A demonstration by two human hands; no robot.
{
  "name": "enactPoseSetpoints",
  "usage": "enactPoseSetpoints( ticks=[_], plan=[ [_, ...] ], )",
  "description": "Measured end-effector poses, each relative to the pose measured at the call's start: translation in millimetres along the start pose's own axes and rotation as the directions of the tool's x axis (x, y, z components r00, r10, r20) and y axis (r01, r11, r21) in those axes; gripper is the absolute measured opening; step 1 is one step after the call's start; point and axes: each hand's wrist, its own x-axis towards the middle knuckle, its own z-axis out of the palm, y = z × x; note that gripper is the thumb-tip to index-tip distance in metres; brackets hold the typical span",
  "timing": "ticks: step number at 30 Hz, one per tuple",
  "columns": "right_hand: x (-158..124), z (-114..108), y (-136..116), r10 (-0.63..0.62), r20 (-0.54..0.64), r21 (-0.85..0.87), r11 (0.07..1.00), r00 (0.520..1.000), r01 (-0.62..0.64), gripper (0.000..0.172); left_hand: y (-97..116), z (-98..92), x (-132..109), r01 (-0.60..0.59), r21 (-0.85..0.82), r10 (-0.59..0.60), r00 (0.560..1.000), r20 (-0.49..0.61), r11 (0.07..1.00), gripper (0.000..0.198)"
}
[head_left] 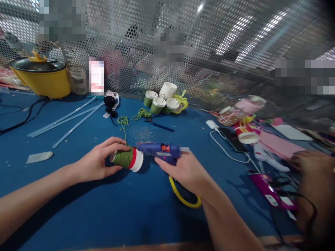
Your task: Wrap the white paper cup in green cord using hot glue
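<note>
My left hand is closed around a paper cup lying tipped on its side. Green yarn covers much of the cup, with a red band near its white end. From the cup a strand leads back to a small heap of green yarn. In my right hand is a blue hot glue gun, its nozzle at the upper side of the cup by the red band. A clear glue stick sticks out of the gun's rear. Whether the nozzle touches the yarn is hard to tell.
Yarn-wrapped cups stand at the back near blue-handled pliers. Clear glue sticks lie left, before a yellow electric pot. A phone, a purple power strip and another person's blurred arm are at right.
</note>
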Motion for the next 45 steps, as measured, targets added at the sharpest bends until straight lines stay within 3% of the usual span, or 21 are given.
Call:
enactPoseSetpoints(
  ticks=[17, 24, 26, 28, 30, 32, 36, 41, 45],
  plan=[
    [-1.8, -1.1, -3.9, 0.045, 0.020, -0.019, 0.999, 0.999, -0.045, 0.015, -1.5, 0.6, 0.2, -0.026, -0.004, 0.026, 1.000, -0.011, 1.000, 0.038],
    [-12.1, 0.1, -2.9, -0.049, -0.035, -0.173, 0.984, 0.998, 0.042, 0.017, -2.9, 0.4, 0.4, -0.003, 0.011, 0.004, 0.999, -0.041, 1.000, 0.039],
    [-14.5, -1.1, 2.5, -0.215, -0.010, -0.332, 0.922, 0.977, 0.200, 0.019, -3.7, 0.4, 0.7, -0.003, 0.010, 0.003, 0.999, -0.043, 1.000, 0.040],
    [-16.1, -3.3, 7.5, -0.449, 0.058, -0.519, 0.749, 0.891, 0.412, 0.025, -4.3, 0.3, 1.0, -0.002, 0.012, 0.002, 0.999, -0.044, 1.000, 0.040],
    [-17.1, -5.3, 9.4, -0.583, 0.120, -0.623, 0.586, 0.804, 0.518, 0.030, -4.6, 0.2, 1.1, 0.004, 0.011, -0.004, 0.999, -0.044, 1.000, 0.040],
    [-17.6, -6.6, 7.7, -0.603, 0.124, -0.664, 0.540, 0.788, 0.517, 0.030, -4.8, 0.4, 1.3, 0.015, 0.002, -0.015, 0.999, -0.049, 1.000, 0.040],
    [-18.0, -6.5, -0.4, -0.578, 0.091, -0.679, 0.560, 0.811, 0.475, 0.029, -6.4, 1.9, 1.7, 0.033, -0.016, -0.033, 0.998, -0.055, 0.999, 0.040],
    [-19.6, -4.5, -3.0, -0.691, 0.119, -0.793, 0.366, 0.713, 0.488, 0.034, -9.1, 2.3, 1.8, 0.057, -0.024, -0.059, 0.997, -0.057, 0.998, 0.040],
    [-21.7, -3.0, 0.8, -0.710, 0.142, -0.803, 0.325, 0.690, 0.499, 0.035, -9.0, 1.6, 1.1, 0.072, -0.021, -0.073, 0.996, -0.052, 0.997, 0.040]
  ],
)
